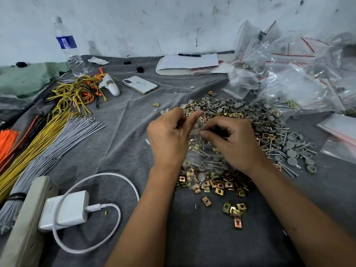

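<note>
Holding clear bag (193, 136) of screws (201, 144) and clips (196, 146), left hand (167, 139), right hand (236, 146) both pinching its mouth

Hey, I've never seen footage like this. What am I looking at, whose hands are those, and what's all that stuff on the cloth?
There is no machine here. This is one picture from a wide-angle camera worn on a person's head, looking forward and down, so the arms reach in from the bottom. The left hand and right hand both pinch a small clear bag with screws and small parts inside. Beneath it, on a grey cloth, lies a pile of grey round caps, screws and brass square clips. To the left are bundled wires, a white charger with its cable, a phone and a water bottle. More clear bags are heaped at the right.
</note>
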`<state>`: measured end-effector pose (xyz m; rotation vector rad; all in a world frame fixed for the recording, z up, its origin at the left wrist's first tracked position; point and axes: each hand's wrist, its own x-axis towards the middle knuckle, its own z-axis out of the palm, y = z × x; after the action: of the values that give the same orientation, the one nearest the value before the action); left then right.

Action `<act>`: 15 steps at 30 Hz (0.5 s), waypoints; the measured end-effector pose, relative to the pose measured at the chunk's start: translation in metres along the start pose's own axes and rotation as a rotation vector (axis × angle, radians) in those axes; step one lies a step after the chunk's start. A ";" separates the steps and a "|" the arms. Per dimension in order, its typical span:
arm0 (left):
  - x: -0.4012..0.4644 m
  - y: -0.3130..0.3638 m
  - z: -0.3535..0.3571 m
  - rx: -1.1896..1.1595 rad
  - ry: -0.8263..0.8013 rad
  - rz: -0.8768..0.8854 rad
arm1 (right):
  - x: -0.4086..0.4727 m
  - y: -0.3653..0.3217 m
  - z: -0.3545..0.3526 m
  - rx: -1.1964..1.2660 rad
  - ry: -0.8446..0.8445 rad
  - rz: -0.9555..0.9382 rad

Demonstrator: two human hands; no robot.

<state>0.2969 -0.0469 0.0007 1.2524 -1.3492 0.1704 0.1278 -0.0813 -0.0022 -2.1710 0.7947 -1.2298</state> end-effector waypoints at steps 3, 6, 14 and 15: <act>-0.001 0.000 0.003 -0.086 0.017 -0.090 | 0.000 0.001 0.000 0.009 0.000 0.014; 0.001 -0.001 -0.001 -0.085 0.061 -0.067 | -0.001 0.002 -0.001 0.024 -0.074 0.073; 0.001 -0.002 -0.008 0.170 0.117 -0.225 | -0.003 -0.003 -0.005 0.139 -0.028 0.100; 0.002 -0.001 -0.006 0.140 0.125 -0.241 | -0.004 -0.003 -0.005 0.125 -0.013 0.095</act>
<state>0.3024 -0.0441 0.0032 1.4860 -1.0838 0.1729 0.1229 -0.0771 -0.0001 -2.0161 0.7857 -1.1844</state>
